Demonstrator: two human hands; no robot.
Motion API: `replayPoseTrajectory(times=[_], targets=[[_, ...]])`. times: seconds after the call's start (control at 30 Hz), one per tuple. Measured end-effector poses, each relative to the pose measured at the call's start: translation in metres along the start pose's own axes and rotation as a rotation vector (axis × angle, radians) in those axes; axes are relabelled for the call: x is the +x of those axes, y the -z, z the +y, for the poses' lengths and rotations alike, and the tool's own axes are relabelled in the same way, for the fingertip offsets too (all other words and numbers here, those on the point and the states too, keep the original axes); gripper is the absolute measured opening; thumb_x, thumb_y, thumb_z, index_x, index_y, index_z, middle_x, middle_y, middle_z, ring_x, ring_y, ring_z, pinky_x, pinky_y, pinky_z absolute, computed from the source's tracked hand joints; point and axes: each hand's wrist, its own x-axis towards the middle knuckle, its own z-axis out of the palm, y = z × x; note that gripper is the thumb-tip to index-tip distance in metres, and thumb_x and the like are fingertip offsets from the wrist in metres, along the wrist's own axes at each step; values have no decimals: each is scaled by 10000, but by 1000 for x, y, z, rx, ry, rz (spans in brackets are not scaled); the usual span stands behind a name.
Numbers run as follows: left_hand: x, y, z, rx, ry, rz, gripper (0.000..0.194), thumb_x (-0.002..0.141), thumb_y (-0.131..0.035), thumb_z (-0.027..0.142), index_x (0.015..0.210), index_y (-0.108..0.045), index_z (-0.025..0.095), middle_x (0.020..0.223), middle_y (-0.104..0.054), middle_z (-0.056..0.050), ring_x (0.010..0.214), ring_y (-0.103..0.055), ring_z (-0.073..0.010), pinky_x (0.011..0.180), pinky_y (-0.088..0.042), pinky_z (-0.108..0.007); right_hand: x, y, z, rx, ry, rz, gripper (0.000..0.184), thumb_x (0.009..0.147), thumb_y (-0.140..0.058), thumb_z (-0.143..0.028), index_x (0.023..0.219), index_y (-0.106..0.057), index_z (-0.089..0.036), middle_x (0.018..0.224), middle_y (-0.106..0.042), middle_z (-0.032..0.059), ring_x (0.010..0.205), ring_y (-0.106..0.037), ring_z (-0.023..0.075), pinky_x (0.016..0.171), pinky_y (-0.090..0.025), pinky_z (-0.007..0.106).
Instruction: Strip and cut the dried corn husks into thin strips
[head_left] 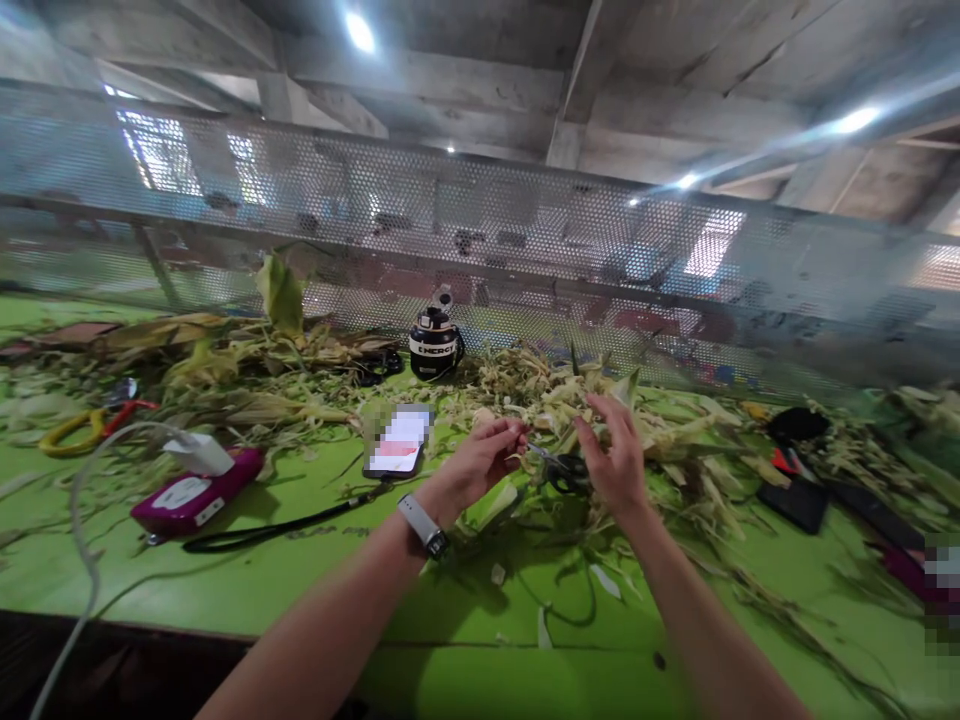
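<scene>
My left hand (489,458), with a grey-banded watch (422,525) on the wrist, is closed in a pinch. Whatever its fingertips hold is too small to name. My right hand (616,455) is open, its fingers stretched forward and apart. Between the two hands lies a pair of dark-handled scissors (567,474), its blades pointing toward my left fingertips. Pale corn husks (694,440) lie beside and behind my right hand. Under my left wrist is a greenish husk piece (495,503) on the green table (450,615).
A phone (397,440) lies left of my hands, near a purple power strip (199,492) with a white charger (199,452). A black bottle (435,342) stands behind. More scissors with yellow handles (71,435) lie far left. A perforated metal screen (480,230) closes the back.
</scene>
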Motion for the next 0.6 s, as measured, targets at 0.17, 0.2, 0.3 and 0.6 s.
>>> replayPoseTrajectory(times=[0.17, 0.2, 0.3, 0.6], targets=[[-1, -2, -1, -139, 15, -9, 79, 723, -672, 130, 746, -597, 134, 670, -578, 2, 550, -512, -52, 484, -412, -147, 0, 0, 1, 52, -52, -13, 248, 868, -498, -304, 1065, -602, -195, 1059, -621, 118, 1041, -552, 233, 944, -430, 422], [-1, -2, -1, -147, 15, -11, 70, 732, -664, 135, 745, -595, 137, 679, -579, -4, 554, -509, -55, 477, -408, -148, 0, 0, 2, 66, -60, -11, 229, 866, -497, -300, 1032, -617, -197, 1044, -630, 116, 1029, -560, 234, 934, -436, 421], [-2, -1, -3, -106, 3, -11, 78, 742, -659, 166, 735, -583, 148, 704, -580, -11, 565, -498, -62, 480, -406, -162, 0, 0, 6, 106, -90, -15, 192, 859, -494, -294, 922, -650, -201, 972, -657, 102, 958, -589, 227, 873, -467, 406], [-4, -5, -15, 279, -176, 51, 247, 682, -713, 343, 782, -570, 167, 701, -585, 20, 651, -527, -79, 621, -414, -180, -3, 0, -1, 216, -154, -288, 225, 861, -459, -312, 831, -641, -184, 806, -661, 66, 750, -608, 178, 701, -480, 301]])
